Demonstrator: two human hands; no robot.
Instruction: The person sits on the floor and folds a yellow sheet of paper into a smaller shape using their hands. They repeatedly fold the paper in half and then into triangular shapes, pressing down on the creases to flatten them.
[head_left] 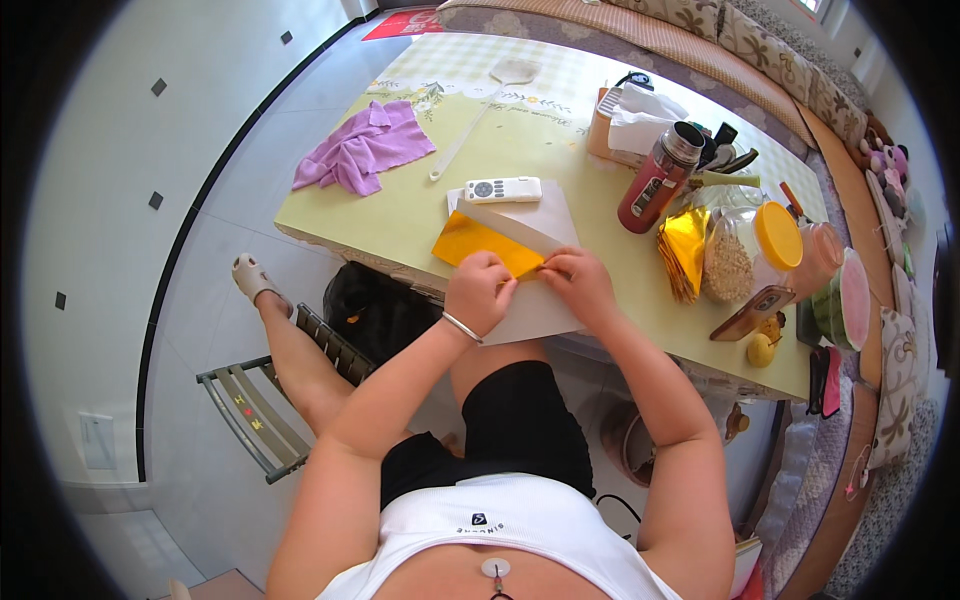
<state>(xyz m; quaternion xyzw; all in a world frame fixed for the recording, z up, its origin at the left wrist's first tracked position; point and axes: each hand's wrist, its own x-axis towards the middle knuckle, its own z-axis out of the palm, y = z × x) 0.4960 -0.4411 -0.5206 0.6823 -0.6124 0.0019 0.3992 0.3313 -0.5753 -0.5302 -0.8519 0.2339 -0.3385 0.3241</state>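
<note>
A sheet of yellow-gold paper point(472, 238) with a pale strip along its far edge is pinched between my two hands at the near edge of the table. My left hand point(482, 292), with a silver bangle at its wrist, is closed on the near-left part of the paper. At its right corner, the fingertips of my right hand point(580, 285) are pressed together on the paper. Beneath lies a white board or sheet point(530, 318) jutting over the table edge. A white remote control point(503, 189) rests on it just beyond the paper.
The table point(380, 225) also bears a purple cloth point(365, 150), a fly swatter point(515, 72), a red thermos point(655, 185), a stack of gold foil paper point(684, 250), a yellow-lidded jar point(730, 265), a leaning phone point(752, 312) and a cut watermelon point(845, 300). A folding stool point(255, 410) stands at left.
</note>
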